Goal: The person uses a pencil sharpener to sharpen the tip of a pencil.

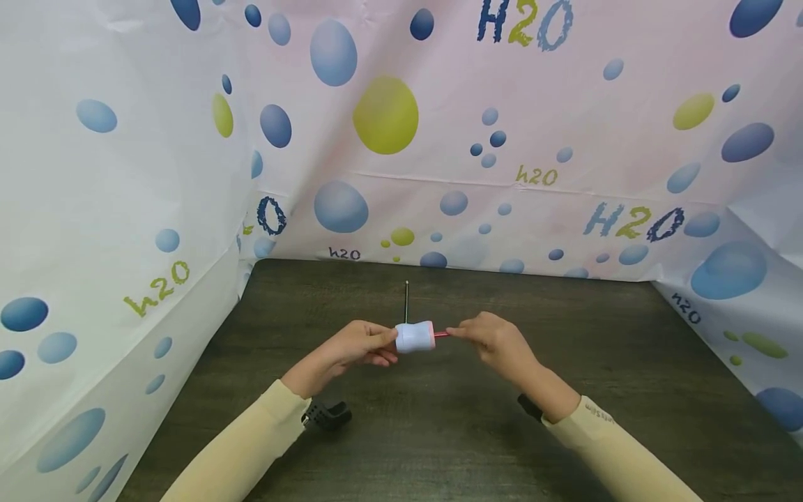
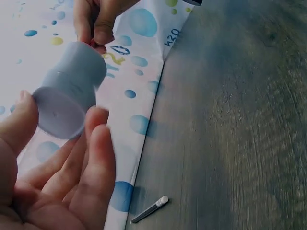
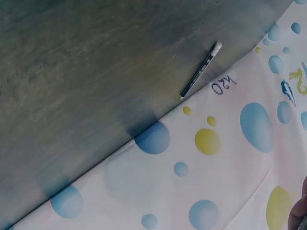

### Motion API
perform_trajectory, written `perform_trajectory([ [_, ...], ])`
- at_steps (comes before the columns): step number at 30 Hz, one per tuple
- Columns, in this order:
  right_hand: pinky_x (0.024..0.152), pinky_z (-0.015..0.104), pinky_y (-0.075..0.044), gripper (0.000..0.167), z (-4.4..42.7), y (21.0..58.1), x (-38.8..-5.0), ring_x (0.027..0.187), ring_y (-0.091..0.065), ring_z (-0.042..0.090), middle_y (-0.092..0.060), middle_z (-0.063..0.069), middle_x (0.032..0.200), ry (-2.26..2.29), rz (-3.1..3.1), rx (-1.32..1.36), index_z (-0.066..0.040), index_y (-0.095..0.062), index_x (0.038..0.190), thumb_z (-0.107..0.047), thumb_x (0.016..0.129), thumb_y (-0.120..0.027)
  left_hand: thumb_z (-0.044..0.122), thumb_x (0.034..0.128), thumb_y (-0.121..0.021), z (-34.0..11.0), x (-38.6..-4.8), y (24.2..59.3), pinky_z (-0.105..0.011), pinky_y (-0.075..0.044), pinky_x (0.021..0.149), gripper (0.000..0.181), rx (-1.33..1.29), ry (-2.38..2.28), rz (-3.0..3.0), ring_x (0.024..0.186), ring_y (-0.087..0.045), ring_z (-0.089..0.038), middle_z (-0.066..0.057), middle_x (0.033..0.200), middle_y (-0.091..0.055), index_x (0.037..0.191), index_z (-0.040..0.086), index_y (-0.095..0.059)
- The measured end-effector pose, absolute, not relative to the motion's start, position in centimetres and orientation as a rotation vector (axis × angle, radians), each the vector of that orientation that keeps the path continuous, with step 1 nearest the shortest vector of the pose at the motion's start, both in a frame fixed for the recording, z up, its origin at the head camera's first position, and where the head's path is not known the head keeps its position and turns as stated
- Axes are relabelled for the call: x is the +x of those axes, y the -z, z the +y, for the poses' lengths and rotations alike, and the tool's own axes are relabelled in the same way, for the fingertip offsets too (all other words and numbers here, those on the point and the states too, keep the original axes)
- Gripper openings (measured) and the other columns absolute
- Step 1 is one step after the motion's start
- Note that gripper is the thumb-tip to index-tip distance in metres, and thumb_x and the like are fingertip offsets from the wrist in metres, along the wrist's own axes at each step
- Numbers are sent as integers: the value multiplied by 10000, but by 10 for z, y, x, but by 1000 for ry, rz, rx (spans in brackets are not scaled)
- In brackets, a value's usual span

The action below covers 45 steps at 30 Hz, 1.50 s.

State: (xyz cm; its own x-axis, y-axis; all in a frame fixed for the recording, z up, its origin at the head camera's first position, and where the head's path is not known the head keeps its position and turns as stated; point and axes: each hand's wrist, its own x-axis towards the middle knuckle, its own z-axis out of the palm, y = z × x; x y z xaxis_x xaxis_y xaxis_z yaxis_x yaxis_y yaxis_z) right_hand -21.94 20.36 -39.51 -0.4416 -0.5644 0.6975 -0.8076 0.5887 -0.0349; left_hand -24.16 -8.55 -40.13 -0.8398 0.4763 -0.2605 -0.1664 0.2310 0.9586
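Note:
My left hand (image 1: pixel 366 344) grips a pale blue, waisted pencil sharpener (image 1: pixel 414 337) with a pink rim on its right end. In the left wrist view, thumb and fingers hold the wide bottom of the sharpener (image 2: pixel 69 91). A thin red pencil (image 1: pixel 441 334) meets the pink end; its tip is hidden. My right hand (image 1: pixel 495 341) pinches that pencil, and most of it is covered by the fingers. Both hands are raised above the table. Only a sliver of the right hand (image 3: pixel 298 211) shows in the right wrist view.
A dark pencil (image 1: pixel 406 303) with a pale end lies on the dark wooden table (image 1: pixel 596 335), beyond the sharpener. White sheeting (image 1: pixel 470 230) with blue and green dots stands behind the table and at both sides.

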Motion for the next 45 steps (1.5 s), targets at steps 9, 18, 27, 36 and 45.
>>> perform_trajectory([
  [9,550,212,-509,263,207,391,-215,650,-651,82,-798,167,905,-932,-2608,1052,27,-793,1059,155,859,-678,139,938,-749,-82,-234,397,-359,-646,840,439,583,-1491,2428,1022,-754,-296,-268,1211,-727,1303,-86,-653],
  [18,584,225,-412,357,225,388,-229,624,-511,52,-742,-48,819,-1956,-3069,781,164,-620,1284,-54,1000,-619,153,843,-829,-80,-219,398,-332,-629,855,500,1048,-1194,2715,1010,-740,-253,-169,1230,-746,1303,13,-692],
  [27,673,286,-577,240,218,377,-215,857,-730,206,-773,226,1086,-1305,-2829,726,0,-762,1172,-32,947,-687,407,1052,-568,-85,-231,396,-502,-537,1082,620,485,-1542,2264,1316,-608,-365,-232,1459,-585,1538,41,-442],
  [36,612,273,-556,452,207,393,-212,724,-651,169,-786,64,847,-536,-2175,1076,-41,-824,974,274,660,-744,265,1043,-614,-78,-235,398,-458,-602,987,499,311,-1615,2109,1020,-754,-243,-284,1233,-709,1350,-127,-590],
  [45,538,189,-429,237,216,393,-219,586,-601,103,-784,143,875,-1452,-2871,926,99,-731,1155,58,943,-634,156,825,-848,-74,-225,402,-456,-626,882,508,781,-1344,2671,1093,-747,-324,-208,1185,-757,1282,-13,-701],
])
